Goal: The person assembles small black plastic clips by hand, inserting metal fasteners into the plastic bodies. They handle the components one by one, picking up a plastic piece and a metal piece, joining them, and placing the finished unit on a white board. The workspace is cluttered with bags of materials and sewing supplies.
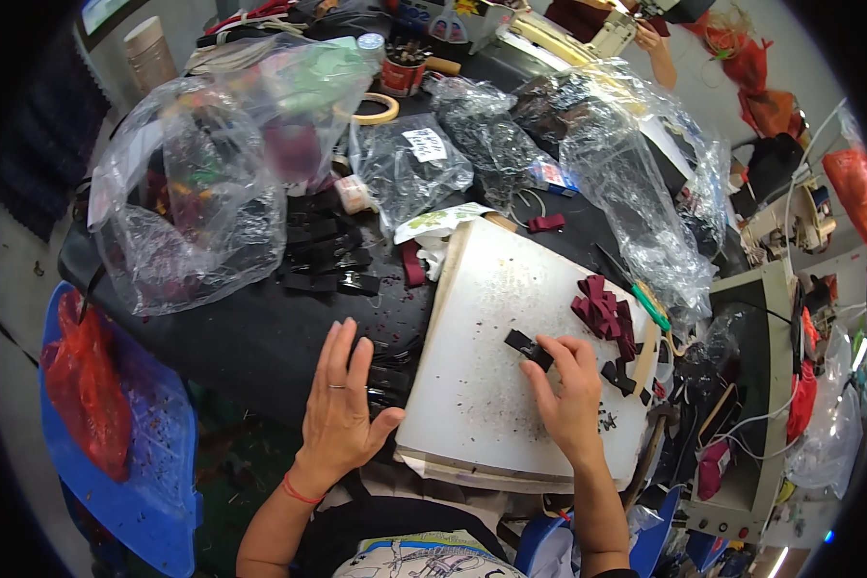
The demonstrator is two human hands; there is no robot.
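Note:
My right hand pinches a small black folded fabric strip between thumb and fingers, just above the white board. A pile of maroon fabric strips lies on the board beyond that hand, with black pieces beside its knuckles. My left hand hovers by the board's left edge, fingers stretched out and holding nothing. Next to its fingertips a stack of black strips rests on the black table. Farther back stand more rows of black strips.
Large clear plastic bags cover the back left; more bags lie at the back right. Green-handled scissors rest along the board's right side. A tape roll sits behind. A blue plastic tray with a red bag stands left.

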